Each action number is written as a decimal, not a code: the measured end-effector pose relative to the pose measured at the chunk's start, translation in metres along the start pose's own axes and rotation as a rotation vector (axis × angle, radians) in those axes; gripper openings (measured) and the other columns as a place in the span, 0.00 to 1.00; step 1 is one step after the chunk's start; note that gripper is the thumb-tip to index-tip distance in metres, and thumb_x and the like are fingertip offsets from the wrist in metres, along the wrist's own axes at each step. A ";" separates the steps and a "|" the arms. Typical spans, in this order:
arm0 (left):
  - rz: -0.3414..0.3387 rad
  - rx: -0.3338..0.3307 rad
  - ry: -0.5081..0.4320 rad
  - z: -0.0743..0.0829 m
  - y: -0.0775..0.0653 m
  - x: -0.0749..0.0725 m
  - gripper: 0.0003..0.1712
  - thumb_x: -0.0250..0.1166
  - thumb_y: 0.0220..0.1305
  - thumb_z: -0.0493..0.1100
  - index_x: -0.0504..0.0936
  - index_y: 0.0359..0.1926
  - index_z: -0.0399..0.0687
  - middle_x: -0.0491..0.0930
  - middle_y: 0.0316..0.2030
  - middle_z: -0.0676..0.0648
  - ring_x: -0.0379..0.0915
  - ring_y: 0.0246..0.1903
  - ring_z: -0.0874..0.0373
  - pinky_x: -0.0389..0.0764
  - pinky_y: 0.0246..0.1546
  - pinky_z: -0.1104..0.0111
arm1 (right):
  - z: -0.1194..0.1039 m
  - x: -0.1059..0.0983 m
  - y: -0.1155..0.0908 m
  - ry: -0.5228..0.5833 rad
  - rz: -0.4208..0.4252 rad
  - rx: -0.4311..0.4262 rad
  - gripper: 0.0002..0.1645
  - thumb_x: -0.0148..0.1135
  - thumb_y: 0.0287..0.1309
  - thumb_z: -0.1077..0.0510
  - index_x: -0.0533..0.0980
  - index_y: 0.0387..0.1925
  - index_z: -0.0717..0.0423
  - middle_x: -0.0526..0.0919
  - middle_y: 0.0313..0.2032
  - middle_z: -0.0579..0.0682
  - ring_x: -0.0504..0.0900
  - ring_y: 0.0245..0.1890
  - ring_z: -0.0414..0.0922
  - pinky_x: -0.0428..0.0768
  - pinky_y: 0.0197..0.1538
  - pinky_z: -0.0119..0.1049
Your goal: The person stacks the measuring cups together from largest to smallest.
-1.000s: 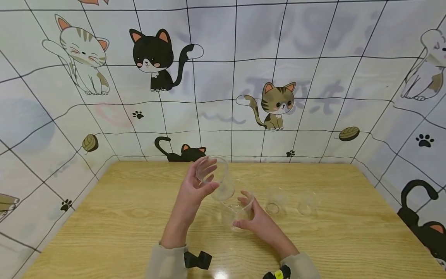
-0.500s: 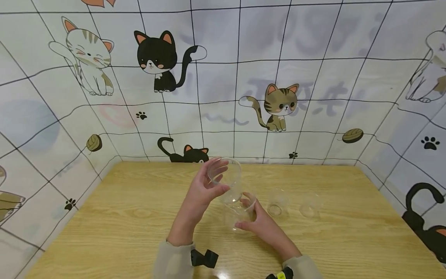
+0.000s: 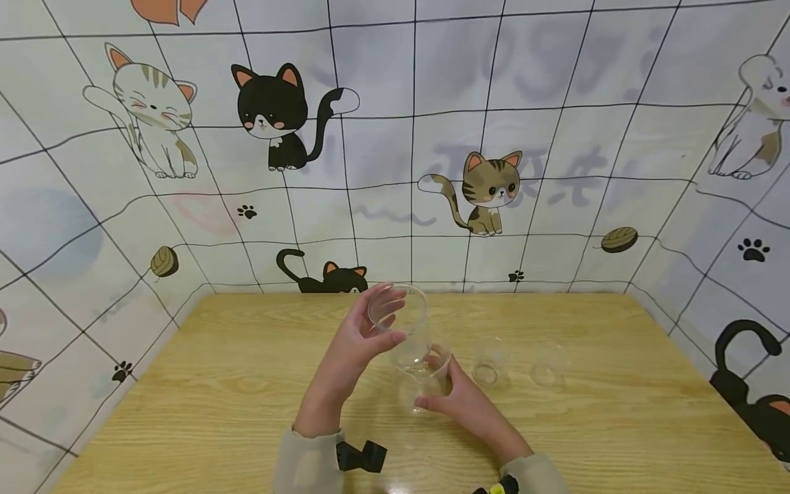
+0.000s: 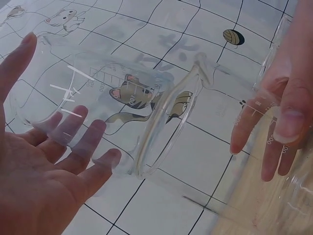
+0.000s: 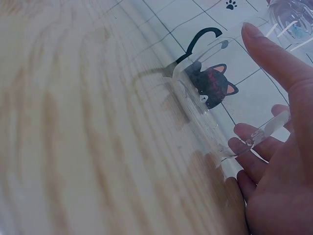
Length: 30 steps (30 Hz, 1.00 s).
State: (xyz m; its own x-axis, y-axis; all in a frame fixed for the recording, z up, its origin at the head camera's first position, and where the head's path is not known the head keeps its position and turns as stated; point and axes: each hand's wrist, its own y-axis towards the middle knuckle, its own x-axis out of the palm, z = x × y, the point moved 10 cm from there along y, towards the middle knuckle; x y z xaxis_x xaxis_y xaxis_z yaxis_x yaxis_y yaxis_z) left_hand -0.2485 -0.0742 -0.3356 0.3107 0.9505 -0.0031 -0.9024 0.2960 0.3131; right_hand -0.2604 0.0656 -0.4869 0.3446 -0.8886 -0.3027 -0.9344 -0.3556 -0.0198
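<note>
Tilted in my left hand (image 3: pixel 358 337) is a clear graduated beaker (image 3: pixel 415 317), its mouth facing me and its base down to the right. Fingers lie along one side of it and the thumb on the other. My right hand (image 3: pixel 461 396) holds a second clear beaker (image 3: pixel 410 392) low over the table, fingers on its far side and thumb on its near side. In the left wrist view, the base of the first beaker (image 4: pixel 73 93) is at the rim of the second beaker (image 4: pixel 222 93). Printed scale marks show on both.
Two more clear glass vessels, one (image 3: pixel 485 363) nearer and another (image 3: pixel 546 365) farther right, stand on the wooden table (image 3: pixel 247 384) to the right of my hands. A cat-print cloth wall (image 3: pixel 382 144) encloses the table's back and sides.
My left hand has moved right with its beaker, bringing the base over the mouth of the other beaker. My right hand has stayed nearly in place.
</note>
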 end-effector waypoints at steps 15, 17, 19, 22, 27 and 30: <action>-0.010 -0.033 0.001 -0.009 0.002 0.006 0.38 0.65 0.56 0.39 0.57 0.65 0.57 0.66 0.62 0.55 0.60 0.63 0.58 0.60 0.63 0.54 | 0.000 -0.001 -0.001 -0.001 -0.001 0.010 0.53 0.70 0.45 0.47 0.49 0.67 0.33 0.64 0.63 0.48 0.60 0.65 0.50 0.56 0.65 0.55; -0.013 -0.034 -0.015 -0.010 0.002 0.005 0.38 0.65 0.56 0.39 0.57 0.65 0.56 0.66 0.62 0.54 0.60 0.63 0.58 0.62 0.62 0.54 | 0.000 -0.001 -0.001 -0.006 -0.001 0.011 0.53 0.70 0.45 0.47 0.48 0.67 0.33 0.64 0.63 0.47 0.59 0.65 0.50 0.55 0.65 0.55; -0.020 -0.031 -0.023 -0.010 0.002 0.004 0.39 0.65 0.57 0.39 0.57 0.65 0.58 0.66 0.62 0.55 0.60 0.63 0.58 0.65 0.60 0.55 | 0.000 -0.001 -0.001 -0.010 0.000 0.012 0.54 0.70 0.45 0.47 0.48 0.67 0.33 0.64 0.64 0.47 0.58 0.66 0.49 0.53 0.66 0.55; -0.032 -0.028 -0.030 -0.011 0.002 0.004 0.39 0.65 0.57 0.39 0.56 0.65 0.62 0.65 0.63 0.55 0.60 0.63 0.58 0.67 0.59 0.56 | 0.000 -0.001 -0.001 -0.012 0.003 0.017 0.54 0.70 0.44 0.47 0.48 0.68 0.33 0.64 0.64 0.47 0.57 0.66 0.49 0.54 0.66 0.55; -0.054 -0.017 -0.041 -0.011 0.002 0.006 0.39 0.65 0.57 0.40 0.56 0.66 0.61 0.64 0.64 0.52 0.59 0.64 0.56 0.67 0.58 0.56 | 0.000 -0.001 -0.001 -0.011 0.002 0.022 0.54 0.70 0.44 0.46 0.48 0.68 0.34 0.63 0.64 0.47 0.57 0.66 0.50 0.55 0.65 0.56; -0.064 -0.002 -0.041 -0.011 0.002 0.007 0.38 0.64 0.57 0.38 0.57 0.66 0.56 0.64 0.64 0.51 0.59 0.64 0.55 0.64 0.61 0.54 | -0.001 0.000 -0.001 0.001 -0.009 0.015 0.54 0.70 0.45 0.47 0.48 0.68 0.34 0.63 0.64 0.46 0.57 0.66 0.50 0.55 0.65 0.56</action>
State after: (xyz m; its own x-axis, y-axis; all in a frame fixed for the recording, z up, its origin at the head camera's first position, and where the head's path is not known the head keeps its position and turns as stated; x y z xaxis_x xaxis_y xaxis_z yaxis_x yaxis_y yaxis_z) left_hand -0.2517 -0.0661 -0.3458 0.3800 0.9249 0.0162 -0.8807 0.3564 0.3119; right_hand -0.2591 0.0661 -0.4859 0.3527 -0.8858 -0.3015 -0.9327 -0.3589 -0.0365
